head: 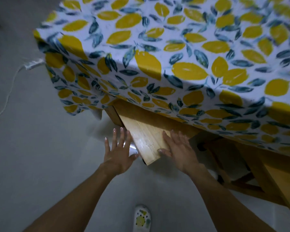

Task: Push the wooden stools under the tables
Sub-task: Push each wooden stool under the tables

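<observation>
While I lean over the table draped in a white cloth printed with yellow lemons and blue-green leaves [182, 52], the pale wooden stool with a flat rectangular seat [147, 139] sits mostly beneath the table's edge, only the near part of its seat sticking out past the hanging cloth. My right hand [179, 149] lies flat on the seat's right near corner, fingers spread, thumb across the wood. My left hand [119, 151] is splayed wide just beside the seat's left edge, its thumb close to the corner; whether it touches, I cannot tell. A darker wooden frame [251, 174] stands under the table to the right. My white patterned clog [141, 218] rests on the grey floor [40, 148].
</observation>
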{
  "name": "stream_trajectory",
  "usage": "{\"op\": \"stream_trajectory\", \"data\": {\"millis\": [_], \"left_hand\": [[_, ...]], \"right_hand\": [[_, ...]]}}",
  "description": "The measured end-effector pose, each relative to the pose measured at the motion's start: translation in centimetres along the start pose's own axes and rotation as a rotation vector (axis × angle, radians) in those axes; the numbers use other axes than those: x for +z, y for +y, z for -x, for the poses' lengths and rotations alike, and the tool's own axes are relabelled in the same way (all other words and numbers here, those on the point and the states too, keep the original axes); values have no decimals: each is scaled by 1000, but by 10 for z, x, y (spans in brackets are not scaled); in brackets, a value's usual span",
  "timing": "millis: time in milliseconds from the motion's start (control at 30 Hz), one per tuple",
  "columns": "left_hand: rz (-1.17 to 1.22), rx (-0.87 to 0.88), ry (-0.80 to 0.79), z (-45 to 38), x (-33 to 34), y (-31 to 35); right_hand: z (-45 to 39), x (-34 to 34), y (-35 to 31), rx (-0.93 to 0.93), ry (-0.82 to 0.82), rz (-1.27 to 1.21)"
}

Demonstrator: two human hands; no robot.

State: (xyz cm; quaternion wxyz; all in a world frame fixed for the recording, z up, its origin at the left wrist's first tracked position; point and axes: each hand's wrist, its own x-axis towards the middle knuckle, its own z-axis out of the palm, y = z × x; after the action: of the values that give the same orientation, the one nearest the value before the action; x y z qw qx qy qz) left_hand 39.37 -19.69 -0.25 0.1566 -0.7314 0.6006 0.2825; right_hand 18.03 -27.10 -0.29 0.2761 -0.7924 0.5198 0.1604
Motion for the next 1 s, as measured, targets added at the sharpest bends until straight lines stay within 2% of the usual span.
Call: {"op": "stream_trajectory", "data": {"millis": [100, 233, 367, 500, 633, 767, 1000], "left_hand": [[141, -82, 61, 33, -30, -8], [386, -123, 142, 84, -84, -16], [491, -179, 208, 134, -149, -26], [638, -197, 357, 182, -209, -51], [802, -229, 441, 217, -250, -86], [787, -184, 498, 229, -284, -128], [718, -56, 491, 202, -374, -231]], "right_hand": [[23, -28, -37, -55, 99, -97], [62, -84, -97, -145, 137, -119], [99, -153, -151, -210, 240, -190], [126, -219, -199, -244, 316, -248], [134, -262, -239, -253, 390, -275], [121, -286, -285, -260, 401, -230], [48, -325, -383, -213, 467, -207]]}}
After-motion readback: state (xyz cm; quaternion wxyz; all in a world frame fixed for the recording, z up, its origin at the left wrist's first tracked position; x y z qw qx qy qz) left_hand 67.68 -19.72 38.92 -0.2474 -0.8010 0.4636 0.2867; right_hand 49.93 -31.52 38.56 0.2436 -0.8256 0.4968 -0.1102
